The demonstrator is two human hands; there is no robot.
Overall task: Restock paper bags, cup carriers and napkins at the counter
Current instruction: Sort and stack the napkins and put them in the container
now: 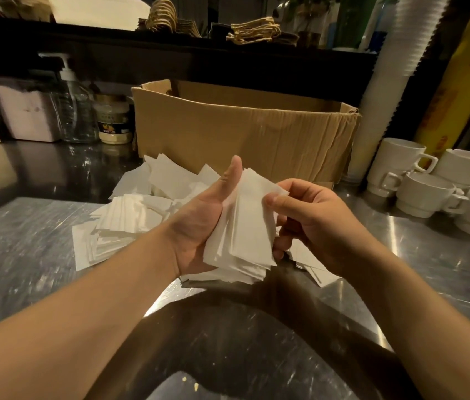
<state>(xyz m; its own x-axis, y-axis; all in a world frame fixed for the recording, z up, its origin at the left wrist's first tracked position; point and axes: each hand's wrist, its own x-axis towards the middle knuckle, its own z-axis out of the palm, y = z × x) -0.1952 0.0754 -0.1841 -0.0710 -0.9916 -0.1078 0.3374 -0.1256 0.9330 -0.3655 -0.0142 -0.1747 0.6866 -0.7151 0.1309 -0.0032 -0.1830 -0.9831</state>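
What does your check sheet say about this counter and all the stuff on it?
Surface: shiny metal counter, scuffed, with a few crumbs near the front edge.
Job's things: napkin stack held above the counter; loose napkins scattered beneath and to the left; open cardboard box behind them.
Clutter: pump bottle, small jar, white mugs, tall stack of cups.
Hands: left hand grips the stack, thumb up; right hand pinches its top corner.
Cables: nothing seen.
Surroundings: dark shelf behind, holding paper bags with twine handles.
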